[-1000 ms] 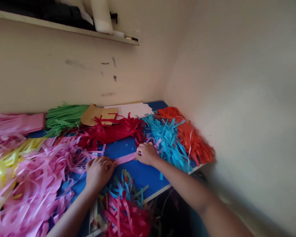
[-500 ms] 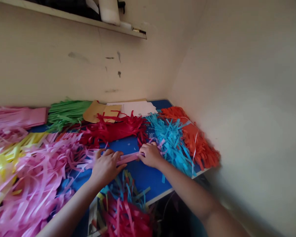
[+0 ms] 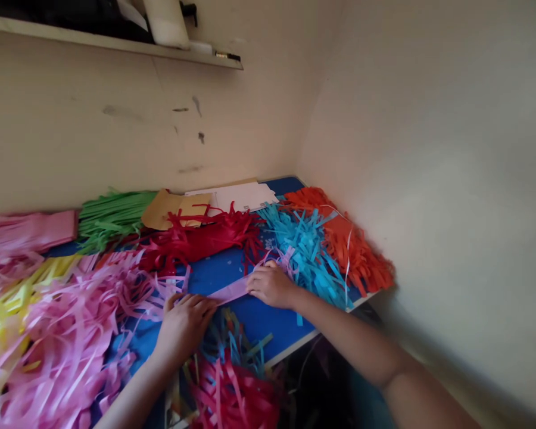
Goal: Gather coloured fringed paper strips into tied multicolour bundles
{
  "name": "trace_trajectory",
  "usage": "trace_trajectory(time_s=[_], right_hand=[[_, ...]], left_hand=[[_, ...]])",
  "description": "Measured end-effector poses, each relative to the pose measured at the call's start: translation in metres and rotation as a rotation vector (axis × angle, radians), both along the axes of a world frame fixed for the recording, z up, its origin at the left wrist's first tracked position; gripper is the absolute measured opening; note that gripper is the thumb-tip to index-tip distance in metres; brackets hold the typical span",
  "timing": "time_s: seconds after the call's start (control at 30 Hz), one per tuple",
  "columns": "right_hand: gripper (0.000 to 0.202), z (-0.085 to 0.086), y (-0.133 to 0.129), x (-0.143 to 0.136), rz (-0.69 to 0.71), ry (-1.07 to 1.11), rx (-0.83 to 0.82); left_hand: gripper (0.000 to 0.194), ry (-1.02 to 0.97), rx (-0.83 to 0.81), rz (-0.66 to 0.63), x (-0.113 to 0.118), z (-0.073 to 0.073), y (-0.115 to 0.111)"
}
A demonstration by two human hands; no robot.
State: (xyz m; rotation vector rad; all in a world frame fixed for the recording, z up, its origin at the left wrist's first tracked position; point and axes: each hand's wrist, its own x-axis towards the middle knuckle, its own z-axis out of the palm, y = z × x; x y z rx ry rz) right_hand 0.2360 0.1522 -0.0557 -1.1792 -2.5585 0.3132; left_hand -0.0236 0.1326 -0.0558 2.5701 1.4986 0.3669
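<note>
A lilac-pink fringed strip of tissue paper (image 3: 231, 292) stretches flat between my two hands, just above or on the blue tabletop. My left hand (image 3: 187, 319) is closed over its left end, and loose cut fringes come out beyond the fingers. At the other end, my right hand (image 3: 271, 285) grips the strip with bent fingers; more lilac fringe shows behind it. The fingertips of both hands are partly hidden. Close to my right hand lies a light blue tissue fringe (image 3: 310, 253), with a red fringe (image 3: 205, 238) behind the strip.
Pink fringes (image 3: 71, 322) and yellow fringes (image 3: 9, 304) spread across the left side. Green fringe (image 3: 116, 215), a brown paper piece (image 3: 174, 210) and white sheets (image 3: 236, 195) lie along the wall. Orange fringe (image 3: 361, 253) sits at the right edge. A magenta bundle (image 3: 234, 393) is at the front edge.
The strip between my hands has gone from narrow and bunched to wider and flatter. My left hand has moved slightly down and nearer to me. The view has shifted a little.
</note>
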Motion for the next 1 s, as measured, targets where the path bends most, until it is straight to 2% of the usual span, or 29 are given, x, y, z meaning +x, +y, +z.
trace_trajectory(time_s=[0.2,0.33,0.57,0.73,0.83,0.93,1.0], right_hand=[[0.014,0.002,0.013,-0.011,-0.220,0.048,-0.120],[0.009,0.001,0.020,-0.020,-0.286,0.047,-0.117],[0.006,-0.003,0.018,-0.023,-0.331,0.053,-0.115],[0.006,-0.009,0.020,-0.024,-0.352,0.050,-0.122],[0.006,-0.008,0.021,-0.023,-0.376,0.042,-0.106],[0.012,0.000,0.016,-0.019,-0.452,0.025,-0.035],[0.013,0.006,0.010,-0.018,-0.418,-0.012,0.075]], left_hand=[[0.041,0.017,0.007,0.105,-0.006,-0.011,0.005],[0.044,0.083,0.039,0.174,0.000,-0.007,0.007],[0.045,0.147,0.079,0.202,0.006,-0.005,0.009],[0.045,0.160,0.112,0.185,0.005,-0.010,0.013],[0.037,0.143,0.150,0.172,0.001,-0.011,0.012],[0.024,0.113,0.221,0.119,-0.003,-0.006,0.010],[0.024,0.096,0.260,0.030,-0.004,-0.001,0.008]])
